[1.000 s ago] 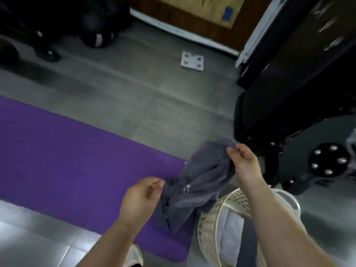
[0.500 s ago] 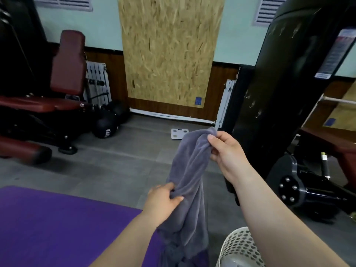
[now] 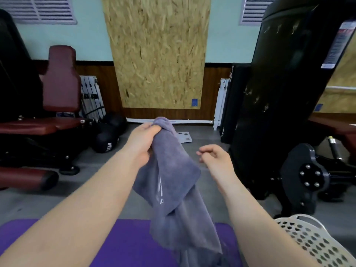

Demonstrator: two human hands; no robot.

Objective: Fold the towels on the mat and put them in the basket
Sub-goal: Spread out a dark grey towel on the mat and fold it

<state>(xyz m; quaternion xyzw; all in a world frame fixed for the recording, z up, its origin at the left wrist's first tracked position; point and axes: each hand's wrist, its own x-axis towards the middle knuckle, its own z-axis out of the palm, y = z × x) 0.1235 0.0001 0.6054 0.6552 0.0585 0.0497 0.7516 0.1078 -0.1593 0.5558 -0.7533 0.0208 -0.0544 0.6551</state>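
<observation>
A grey towel [image 3: 173,189] hangs bunched in the air above the purple mat [image 3: 125,241]. My left hand [image 3: 142,141] grips its top end, raised in front of me. My right hand [image 3: 215,157] floats just to the right of the towel, fingers loosely curled, holding nothing. The white perforated basket [image 3: 308,239] shows at the lower right, only its rim and wall in view; its inside is hidden.
A dark red gym bench [image 3: 48,124] and black medicine balls [image 3: 107,141] stand at the left. A tall black machine [image 3: 279,112] with a weight wheel [image 3: 306,176] fills the right. A white scale [image 3: 184,136] lies on the grey floor near the wall.
The head has lifted from the floor towards the wall. My left hand moved up to take the towel's top end, and my right hand let go of it.
</observation>
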